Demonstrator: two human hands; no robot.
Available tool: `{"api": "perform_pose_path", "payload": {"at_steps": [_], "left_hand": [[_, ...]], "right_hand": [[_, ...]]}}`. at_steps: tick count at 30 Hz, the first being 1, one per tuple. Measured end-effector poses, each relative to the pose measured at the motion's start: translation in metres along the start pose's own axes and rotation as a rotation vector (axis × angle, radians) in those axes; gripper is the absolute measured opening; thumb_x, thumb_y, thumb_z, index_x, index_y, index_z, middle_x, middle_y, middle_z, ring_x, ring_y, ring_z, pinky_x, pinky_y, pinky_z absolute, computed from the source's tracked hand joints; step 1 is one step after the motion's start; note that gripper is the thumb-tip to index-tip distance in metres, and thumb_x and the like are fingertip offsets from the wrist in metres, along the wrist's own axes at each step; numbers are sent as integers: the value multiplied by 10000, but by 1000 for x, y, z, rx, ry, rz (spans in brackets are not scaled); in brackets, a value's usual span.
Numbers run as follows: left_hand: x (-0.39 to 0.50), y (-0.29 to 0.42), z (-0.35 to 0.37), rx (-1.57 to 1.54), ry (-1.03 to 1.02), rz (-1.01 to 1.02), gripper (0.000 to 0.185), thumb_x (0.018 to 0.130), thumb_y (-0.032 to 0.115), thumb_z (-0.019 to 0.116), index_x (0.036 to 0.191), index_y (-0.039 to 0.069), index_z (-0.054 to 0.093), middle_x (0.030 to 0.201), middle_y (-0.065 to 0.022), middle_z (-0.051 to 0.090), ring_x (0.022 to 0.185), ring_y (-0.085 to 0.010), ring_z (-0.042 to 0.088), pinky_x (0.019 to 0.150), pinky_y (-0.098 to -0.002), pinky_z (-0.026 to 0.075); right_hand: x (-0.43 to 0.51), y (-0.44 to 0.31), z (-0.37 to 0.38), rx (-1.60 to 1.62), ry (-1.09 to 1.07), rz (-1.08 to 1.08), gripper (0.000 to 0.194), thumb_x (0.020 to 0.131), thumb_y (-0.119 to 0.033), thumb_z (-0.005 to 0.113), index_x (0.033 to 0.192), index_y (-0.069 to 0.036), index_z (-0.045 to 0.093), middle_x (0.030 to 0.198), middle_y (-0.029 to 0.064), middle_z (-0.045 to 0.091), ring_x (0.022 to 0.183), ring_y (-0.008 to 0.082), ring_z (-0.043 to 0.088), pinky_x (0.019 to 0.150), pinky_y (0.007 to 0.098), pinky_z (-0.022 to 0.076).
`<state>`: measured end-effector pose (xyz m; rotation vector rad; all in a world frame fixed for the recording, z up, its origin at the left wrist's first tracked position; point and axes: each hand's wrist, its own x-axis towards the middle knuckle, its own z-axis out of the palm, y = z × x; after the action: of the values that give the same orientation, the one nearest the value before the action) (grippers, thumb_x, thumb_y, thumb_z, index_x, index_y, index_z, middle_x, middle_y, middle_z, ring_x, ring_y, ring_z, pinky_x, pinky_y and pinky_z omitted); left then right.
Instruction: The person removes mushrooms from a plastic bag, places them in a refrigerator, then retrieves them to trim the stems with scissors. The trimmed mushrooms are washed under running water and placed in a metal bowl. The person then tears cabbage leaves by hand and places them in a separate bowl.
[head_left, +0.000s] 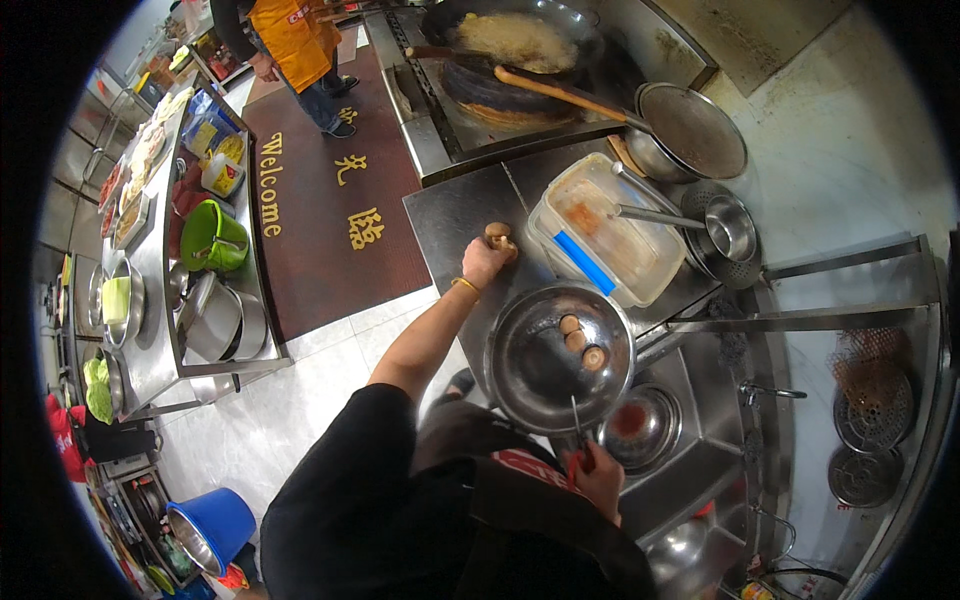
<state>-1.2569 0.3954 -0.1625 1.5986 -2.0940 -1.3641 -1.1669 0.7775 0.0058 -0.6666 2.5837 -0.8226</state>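
My left hand (484, 262) is at mushrooms (498, 231) on the steel counter; its fingers touch one, and whether they grip it cannot be told. My right hand (598, 480) holds red-handled scissors (576, 442), their blades pointing up over the near rim of a large steel bowl (525, 375). Several brown mushroom pieces (575, 341) lie in that bowl, towards its far right side. Beyond the bowl, on the counter, stands a clear plastic container (637, 281) with reddish residue and a ladle's handle across it.
Oil bubbles in a wok (517, 41) on the stove, a wooden-handled tool (555, 90) reaching towards a steel pot (694, 131). A steel bowl (641, 431) sits by the sink (712, 390) at right. A person in an orange apron (296, 41) stands on the red mat (322, 262).
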Motion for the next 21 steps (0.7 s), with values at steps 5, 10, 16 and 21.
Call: {"api": "perform_pose_path", "payload": {"at_steps": [5, 10, 16, 21], "left_hand": [[3, -20, -16, -261, -256, 60, 457, 754, 322, 745, 987, -52, 625, 852, -130, 663, 752, -197, 659, 626, -313, 539], [-71, 13, -62, -721, -650, -13, 260, 872, 97, 641, 1058, -52, 538, 872, -98, 613, 686, -156, 627, 594, -270, 567], [-150, 11, -68, -748, -914, 41, 270, 840, 75, 687, 1032, -29, 528, 845, -94, 622, 656, -133, 632, 572, -226, 548], [-189, 6, -57, -692, -983, 137, 289, 823, 45, 680, 1067, -13, 536, 911, -71, 630, 745, -134, 633, 635, -237, 541]], "right_hand": [[3, 3, 5, -51, 83, -74, 308, 758, -257, 762, 893, -19, 621, 697, 155, 602, 647, 326, 622, 561, 392, 455], [20, -3, 0, 42, 63, -73, 372, 740, -236, 781, 1004, -24, 626, 812, 156, 634, 722, 339, 642, 614, 403, 482], [46, -32, -22, 27, 5, -106, 428, 757, -297, 759, 1073, -52, 606, 899, 128, 608, 760, 309, 620, 641, 399, 482], [47, -37, -29, -56, -48, -150, 464, 752, -322, 762, 1091, -47, 604, 891, 127, 600, 780, 310, 613, 664, 394, 485]]}}
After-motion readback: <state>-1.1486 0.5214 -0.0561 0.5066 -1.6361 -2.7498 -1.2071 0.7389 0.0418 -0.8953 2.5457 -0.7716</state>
